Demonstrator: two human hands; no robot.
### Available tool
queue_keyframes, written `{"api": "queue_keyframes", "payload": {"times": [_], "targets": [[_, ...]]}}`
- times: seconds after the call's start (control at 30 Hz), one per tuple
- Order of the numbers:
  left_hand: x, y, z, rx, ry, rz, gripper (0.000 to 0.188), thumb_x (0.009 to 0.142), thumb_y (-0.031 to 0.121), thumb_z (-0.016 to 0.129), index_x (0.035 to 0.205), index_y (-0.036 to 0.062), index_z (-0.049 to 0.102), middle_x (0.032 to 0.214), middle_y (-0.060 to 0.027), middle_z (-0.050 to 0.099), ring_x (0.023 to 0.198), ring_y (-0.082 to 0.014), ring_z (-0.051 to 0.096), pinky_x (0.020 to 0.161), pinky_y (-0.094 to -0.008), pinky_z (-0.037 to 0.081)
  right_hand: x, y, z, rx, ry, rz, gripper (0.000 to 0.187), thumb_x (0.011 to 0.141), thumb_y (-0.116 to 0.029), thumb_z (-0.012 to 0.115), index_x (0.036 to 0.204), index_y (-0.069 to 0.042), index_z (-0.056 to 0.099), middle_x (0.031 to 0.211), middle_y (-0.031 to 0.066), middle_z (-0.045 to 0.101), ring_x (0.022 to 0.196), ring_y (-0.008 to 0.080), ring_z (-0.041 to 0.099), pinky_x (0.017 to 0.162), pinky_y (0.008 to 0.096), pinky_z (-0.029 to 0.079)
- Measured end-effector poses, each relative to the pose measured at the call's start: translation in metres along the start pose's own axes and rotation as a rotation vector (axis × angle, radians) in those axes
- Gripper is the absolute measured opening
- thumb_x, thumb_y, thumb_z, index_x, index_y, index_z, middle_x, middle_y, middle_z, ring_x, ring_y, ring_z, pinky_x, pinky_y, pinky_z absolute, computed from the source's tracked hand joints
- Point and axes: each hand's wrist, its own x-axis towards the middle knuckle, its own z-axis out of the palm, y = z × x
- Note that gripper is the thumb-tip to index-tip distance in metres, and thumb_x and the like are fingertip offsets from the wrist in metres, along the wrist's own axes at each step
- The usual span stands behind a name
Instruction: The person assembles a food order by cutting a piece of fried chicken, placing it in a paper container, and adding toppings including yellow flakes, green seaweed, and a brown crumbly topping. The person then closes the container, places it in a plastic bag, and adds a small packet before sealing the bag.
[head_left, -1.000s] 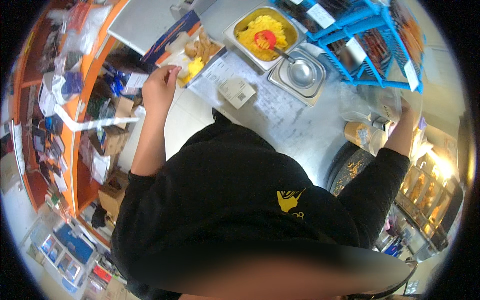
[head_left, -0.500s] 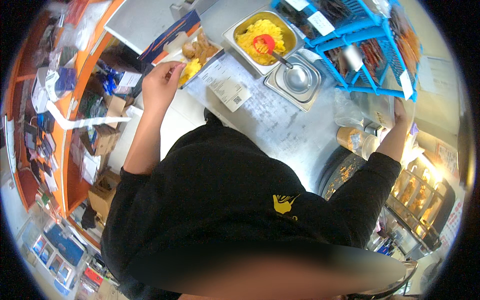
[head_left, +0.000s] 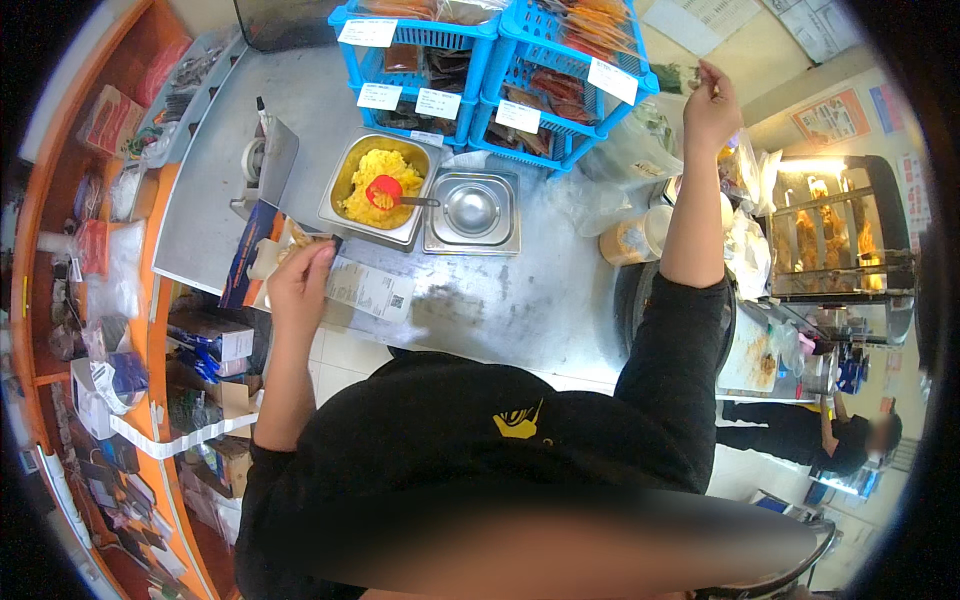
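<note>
My left hand [head_left: 300,275] is closed at the near edge of an open takeaway box [head_left: 250,255], thumb and fingers pinched on its rim. The hand covers most of the food inside. Raised on the right, my right hand [head_left: 712,112] has its fingertips pressed together. Green leafy bits [head_left: 684,76] show beside those fingertips, but what the pinch holds is too small to make out. Below that hand sits a clear plastic bag [head_left: 635,150]. A steel pan [head_left: 328,208] of yellow rice [head_left: 365,165] holds a red scoop [head_left: 384,191]. Beside it lies a steel lid [head_left: 470,212].
Blue baskets [head_left: 490,90] of packaged food stand along the back of the steel counter [head_left: 510,310]. A printed slip [head_left: 370,288] lies near the box. On the right are a tub [head_left: 630,240] and a lit food warmer [head_left: 830,230]. Another person [head_left: 800,432] stands far right.
My right hand has come out from beside the baskets and risen, fingers pinched. My left hand stays at the box, now covering more of it. The view has turned toward the right.
</note>
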Motion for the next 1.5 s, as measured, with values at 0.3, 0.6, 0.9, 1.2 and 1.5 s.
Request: {"api": "queue_keyframes", "payload": {"times": [0.3,0.6,0.9,1.2,1.5], "targets": [[0.010,0.077,0.055,-0.638,-0.166,0.049,0.038,0.090,0.008,0.069,0.126,0.0015,0.059,0.106,-0.0086,0.069,0.095,-0.0132,0.065,0.082,-0.0256,0.052,-0.140,-0.202,-0.026,0.746,-0.861,-0.471,0.025,0.085,0.007,0.058,0.101,-0.006,0.072,0.093,0.0065,0.073,0.087,0.0183,0.069,0.078,0.0293,0.054],[0.009,-0.007,-0.039,0.293,-0.132,-0.191,0.039,0.088,0.020,0.071,0.122,0.0026,0.062,0.110,-0.0126,0.069,0.093,-0.0269,0.068,0.081,-0.0340,0.053,0.014,-0.146,0.117,-0.260,-0.570,-0.530,0.028,0.091,-0.033,0.060,0.106,-0.013,0.073,0.093,0.0194,0.071,0.091,0.0349,0.068,0.079,0.0444,0.052],[-0.021,-0.050,-0.098,0.532,0.358,0.051,0.042,0.085,0.028,0.073,0.120,0.0067,0.064,0.119,-0.0152,0.063,0.108,-0.0344,0.059,0.092,-0.0405,0.047,0.052,-0.088,0.172,-0.523,-0.684,-0.358,0.029,0.085,-0.042,0.065,0.105,-0.023,0.075,0.101,0.0160,0.071,0.099,0.0320,0.067,0.086,0.0423,0.051],[-0.023,-0.086,-0.129,0.439,0.072,-0.280,0.029,0.089,0.027,0.066,0.109,0.0048,0.068,0.088,-0.0200,0.068,0.079,-0.0363,0.066,0.071,-0.0423,0.052,0.026,-0.159,0.127,0.124,-0.475,-0.289,0.024,0.086,-0.025,0.065,0.107,-0.014,0.070,0.095,0.0064,0.073,0.088,0.0207,0.070,0.078,0.0330,0.053],[-0.042,-0.071,-0.128,0.148,-0.150,-0.496,0.021,0.089,0.024,0.062,0.093,0.0039,0.063,0.067,-0.0149,0.066,0.063,-0.0261,0.069,0.058,-0.0393,0.051,-0.222,-0.280,0.068,0.494,-1.231,-0.190,0.017,0.090,-0.011,0.064,0.107,-0.007,0.066,0.102,0.0011,0.068,0.091,0.0106,0.066,0.076,0.0276,0.054]]}}
